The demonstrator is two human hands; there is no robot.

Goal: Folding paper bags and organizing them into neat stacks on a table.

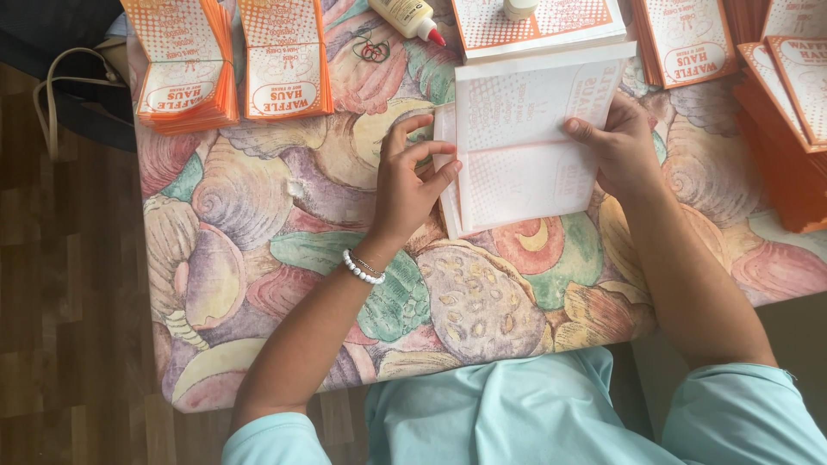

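Observation:
A white paper bag blank [517, 146] with faint orange print showing through lies face down on the shell-patterned tablecloth [284, 241]. My left hand [412, 176] rests at its left edge, fingers bent over the narrow folded flap there. My right hand [616, 146] presses on the sheet's right side, thumb on top of the paper.
Stacks of folded orange-and-white paper bags [185, 65] [284, 56] lie at the back left, more [689, 39] [797, 103] at the back right. A glue bottle with a red tip [407, 17] and rubber bands [370, 50] lie behind the sheet. Wooden floor [60, 301] lies left of the table.

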